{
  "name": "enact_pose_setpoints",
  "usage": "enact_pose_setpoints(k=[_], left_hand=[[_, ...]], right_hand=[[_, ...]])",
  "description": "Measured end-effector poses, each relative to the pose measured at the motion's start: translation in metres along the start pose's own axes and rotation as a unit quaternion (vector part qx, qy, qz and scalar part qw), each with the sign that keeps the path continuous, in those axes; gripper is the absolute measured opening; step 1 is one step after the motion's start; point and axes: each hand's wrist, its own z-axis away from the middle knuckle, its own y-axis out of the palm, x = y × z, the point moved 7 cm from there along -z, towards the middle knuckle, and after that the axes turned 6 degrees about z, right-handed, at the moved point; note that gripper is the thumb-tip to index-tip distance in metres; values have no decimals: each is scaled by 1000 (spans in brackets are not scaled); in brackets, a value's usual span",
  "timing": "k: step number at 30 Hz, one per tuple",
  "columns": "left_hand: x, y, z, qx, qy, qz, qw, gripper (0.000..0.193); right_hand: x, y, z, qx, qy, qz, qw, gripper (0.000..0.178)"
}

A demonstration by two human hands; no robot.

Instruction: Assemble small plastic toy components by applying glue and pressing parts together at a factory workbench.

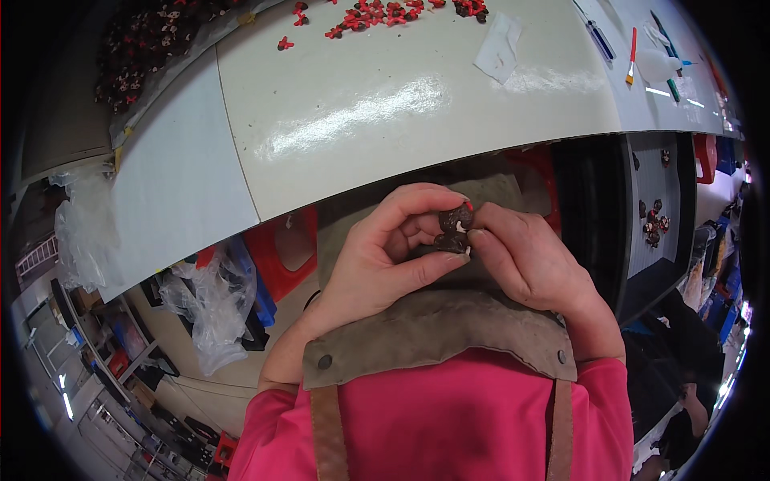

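Note:
A small dark brown figurine [455, 228] with a red tip and pale spots is in front of my apron, just below the table edge. My left hand [393, 248] closes round it from the left, fingers above and thumb underneath. From the right, my right hand [525, 252] presses its bent fingers and thumb together at the figurine's side. Its fingertips are partly hidden, so whether they also hold a smaller piece cannot be seen.
Several small red and dark pieces [377, 16] lie on the table [417, 152], with a dark heap [160, 40] at far left. A paper scrap [499, 48], a red brush [632, 56] and a clear bottle [658, 66] lie right. An open drawer [659, 276] holds several figurines.

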Motion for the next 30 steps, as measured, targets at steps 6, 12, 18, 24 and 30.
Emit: enact_pose_setpoints(k=[6,12,18,24,30], left_hand=[[0,1,2,-7,3,-16,1000,52],[2,1,2,-12,0,-9,1000,52],[1,2,1,-16,-1,17,1000,52],[0,4,1,-17,-8,4,1000,52],[-2,3,2,-8,2,-10,1000,52]], right_hand=[[-1,1,1,-13,-14,31,999,7],[-1,-1,2,-21,-30,50,998,6],[1,-15,2,-58,-54,61,995,5],[2,-9,1,-40,-53,61,996,7],[3,-8,1,-38,-53,87,994,9]])
